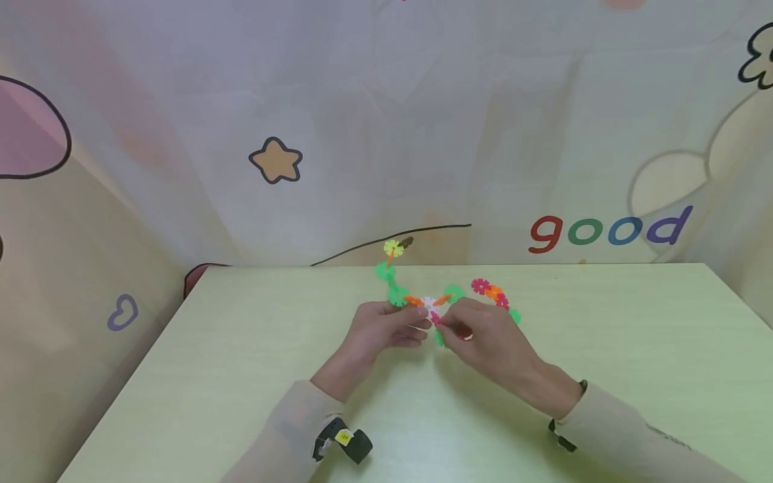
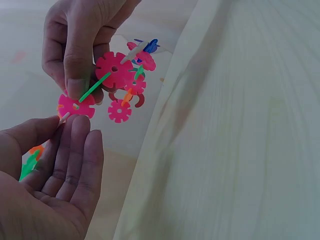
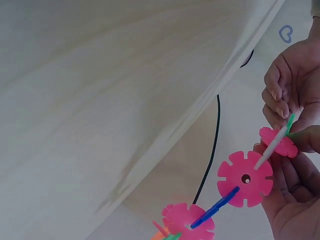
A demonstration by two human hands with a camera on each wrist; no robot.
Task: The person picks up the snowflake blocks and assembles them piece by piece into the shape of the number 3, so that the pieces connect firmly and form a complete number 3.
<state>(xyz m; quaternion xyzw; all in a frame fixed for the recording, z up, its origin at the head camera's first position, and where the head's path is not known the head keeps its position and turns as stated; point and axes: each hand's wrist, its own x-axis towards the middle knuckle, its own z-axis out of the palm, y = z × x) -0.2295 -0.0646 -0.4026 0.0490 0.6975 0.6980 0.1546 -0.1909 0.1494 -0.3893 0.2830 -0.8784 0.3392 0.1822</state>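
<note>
Both hands hold a chain of slotted plastic snowflake discs above the table. My left hand (image 1: 386,329) pinches a white snowflake disc (image 1: 429,305) by its edge, between thumb and forefinger. Opposite it, my right hand (image 1: 498,345) pinches a pink snowflake disc (image 2: 76,106) that meets the white one. To the left, orange and green discs lead up to a yellow disc (image 1: 393,248). Behind the right hand stands a green disc (image 1: 454,294), with a pink disc (image 1: 480,286) farther right. In the right wrist view, another pink disc (image 3: 245,179) joins a blue disc (image 3: 215,207). Fingers hide some of the joints.
Beneath the hands lies a pale wooden table (image 1: 229,376). A printed cloth backdrop (image 1: 386,134) rises behind the table's far edge and also stands along the left and right sides. A black strap device (image 1: 344,439) sits on the left wrist.
</note>
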